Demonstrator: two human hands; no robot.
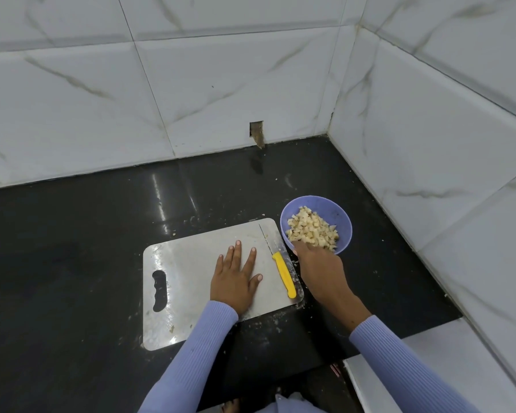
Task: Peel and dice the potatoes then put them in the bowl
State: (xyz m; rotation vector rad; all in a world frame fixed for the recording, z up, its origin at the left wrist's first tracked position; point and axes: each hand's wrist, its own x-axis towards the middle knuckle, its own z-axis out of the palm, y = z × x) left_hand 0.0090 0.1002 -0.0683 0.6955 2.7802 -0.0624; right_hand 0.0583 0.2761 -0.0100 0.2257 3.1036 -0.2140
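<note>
A lilac bowl stands on the dark counter just right of the cutting board. It holds a heap of diced potato. My right hand reaches over the bowl's near rim, its fingertips hidden among the pieces, so its grasp cannot be made out. My left hand lies flat on the board with fingers spread and straight. A yellow-handled knife lies on the board's right side between my two hands, blade pointing away from me. Only small scraps are left on the board.
The black counter is bounded by marble-look tiled walls behind and to the right. Small potato crumbs litter the counter round the board and bowl. A white ledge lies at the near right.
</note>
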